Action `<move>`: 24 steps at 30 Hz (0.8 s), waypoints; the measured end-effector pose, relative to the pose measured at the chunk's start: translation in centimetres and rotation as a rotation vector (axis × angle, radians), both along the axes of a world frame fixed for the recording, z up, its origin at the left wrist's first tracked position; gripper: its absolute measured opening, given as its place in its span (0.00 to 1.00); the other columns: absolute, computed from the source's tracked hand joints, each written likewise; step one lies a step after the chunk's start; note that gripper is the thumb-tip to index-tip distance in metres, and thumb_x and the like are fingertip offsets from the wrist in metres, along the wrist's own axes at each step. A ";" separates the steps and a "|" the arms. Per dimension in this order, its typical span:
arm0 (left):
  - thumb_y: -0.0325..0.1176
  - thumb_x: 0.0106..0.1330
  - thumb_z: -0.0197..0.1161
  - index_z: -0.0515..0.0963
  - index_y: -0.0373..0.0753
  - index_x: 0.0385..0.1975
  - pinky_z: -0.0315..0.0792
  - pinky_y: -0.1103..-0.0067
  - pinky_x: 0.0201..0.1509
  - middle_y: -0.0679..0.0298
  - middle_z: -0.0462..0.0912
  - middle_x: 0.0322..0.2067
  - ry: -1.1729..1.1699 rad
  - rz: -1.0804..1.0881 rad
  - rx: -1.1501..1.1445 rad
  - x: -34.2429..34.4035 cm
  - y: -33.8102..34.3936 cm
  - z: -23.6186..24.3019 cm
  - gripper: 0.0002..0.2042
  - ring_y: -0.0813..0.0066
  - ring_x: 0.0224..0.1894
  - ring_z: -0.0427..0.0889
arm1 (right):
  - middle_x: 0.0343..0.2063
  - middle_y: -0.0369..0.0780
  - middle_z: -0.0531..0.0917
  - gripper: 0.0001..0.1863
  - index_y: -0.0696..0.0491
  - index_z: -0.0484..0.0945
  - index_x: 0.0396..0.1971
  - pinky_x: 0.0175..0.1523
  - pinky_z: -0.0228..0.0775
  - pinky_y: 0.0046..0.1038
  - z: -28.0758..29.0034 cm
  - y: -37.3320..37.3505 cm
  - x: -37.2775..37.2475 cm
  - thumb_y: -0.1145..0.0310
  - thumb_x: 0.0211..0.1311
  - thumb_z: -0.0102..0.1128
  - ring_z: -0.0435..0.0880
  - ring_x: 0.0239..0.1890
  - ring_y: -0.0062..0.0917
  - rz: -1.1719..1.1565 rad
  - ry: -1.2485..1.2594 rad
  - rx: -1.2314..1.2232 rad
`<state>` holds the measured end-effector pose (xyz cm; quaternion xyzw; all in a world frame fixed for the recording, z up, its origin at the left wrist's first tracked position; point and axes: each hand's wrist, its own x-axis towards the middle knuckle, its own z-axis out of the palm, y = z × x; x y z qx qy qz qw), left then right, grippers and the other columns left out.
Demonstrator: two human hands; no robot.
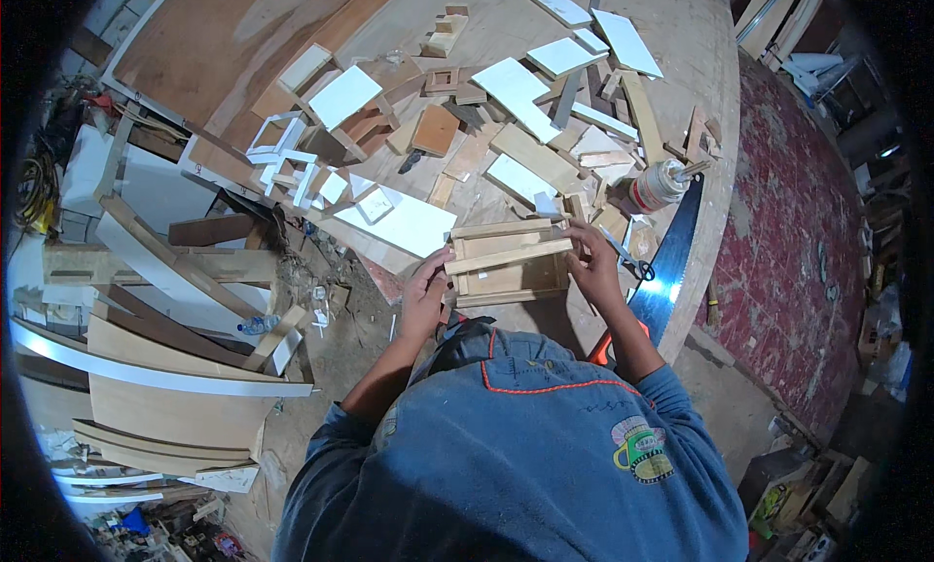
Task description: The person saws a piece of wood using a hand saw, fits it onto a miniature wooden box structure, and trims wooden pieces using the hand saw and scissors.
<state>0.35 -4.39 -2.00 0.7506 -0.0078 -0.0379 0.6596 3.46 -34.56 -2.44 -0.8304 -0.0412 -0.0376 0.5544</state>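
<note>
In front of my body is a small open wooden box (511,296) with pale sides. A narrow wooden strip (506,257) lies slightly aslant across its top. My left hand (424,291) is closed at the strip's left end, with its fingers against the box's end as well. At the other end, my right hand (592,260) pinches the strip between thumb and fingers. Scissors (637,264) and a handsaw with a blue-lit blade (671,270) and orange handle (619,343) lie to the right of my right hand.
Many white and bare wood offcuts (520,100) cover the worktable (700,66). A bottle with brushes or sticks in it (659,185) stands near the right edge. Curved wooden panels (165,358) lean at the left. Beyond the table's right side is a dark red surface (778,241).
</note>
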 end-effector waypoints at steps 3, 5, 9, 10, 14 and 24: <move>0.20 0.64 0.45 0.74 0.34 0.50 0.66 0.77 0.59 0.57 0.71 0.57 -0.001 0.000 -0.018 0.1 0.1 0.1 0.16 0.69 0.59 0.70 | 0.55 0.45 0.73 0.23 0.47 0.76 0.46 0.56 0.68 0.34 0.2 -0.2 0.5 0.79 0.46 0.62 0.75 0.54 0.39 0.012 -0.045 -0.052; 0.19 0.64 0.45 0.74 0.34 0.51 0.67 0.77 0.59 0.57 0.70 0.58 -0.015 -0.022 -0.018 0.1 0.0 0.5 0.17 0.69 0.59 0.69 | 0.56 0.45 0.72 0.23 0.47 0.76 0.45 0.58 0.66 0.35 0.7 -0.5 0.7 0.79 0.45 0.63 0.73 0.56 0.40 0.018 -0.120 -0.107; 0.24 0.63 0.48 0.73 0.33 0.52 0.62 0.76 0.61 0.58 0.69 0.58 0.093 0.004 -0.167 0.0 0.1 1.4 0.18 0.70 0.60 0.68 | 0.57 0.45 0.71 0.22 0.47 0.77 0.43 0.63 0.59 0.37 1.8 -0.6 0.9 0.78 0.44 0.64 0.68 0.60 0.41 0.063 -0.172 -0.103; 0.26 0.62 0.49 0.72 0.33 0.53 0.61 0.76 0.63 0.59 0.69 0.58 0.084 -0.001 -0.205 0.0 0.2 1.5 0.18 0.70 0.60 0.67 | 0.57 0.45 0.71 0.22 0.47 0.77 0.43 0.63 0.59 0.37 2.0 -0.6 0.8 0.78 0.44 0.64 0.68 0.60 0.41 0.056 -0.172 -0.101; 0.28 0.61 0.49 0.72 0.33 0.54 0.57 0.76 0.64 0.59 0.70 0.58 0.084 -0.011 -0.187 0.3 0.3 1.8 0.20 0.69 0.60 0.67 | 0.56 0.44 0.71 0.20 0.49 0.78 0.41 0.64 0.57 0.37 3.4 -0.5 0.5 0.76 0.43 0.66 0.67 0.60 0.39 0.072 -0.163 -0.021; 0.23 0.60 0.47 0.72 0.30 0.54 0.54 0.74 0.67 0.57 0.73 0.55 -0.009 -0.011 -0.038 0.7 -0.6 4.5 0.20 0.67 0.62 0.67 | 0.49 0.44 0.78 0.18 0.56 0.75 0.42 0.63 0.59 0.35 9.2 0.9 0.1 0.72 0.50 0.68 0.71 0.57 0.33 0.247 -0.248 0.346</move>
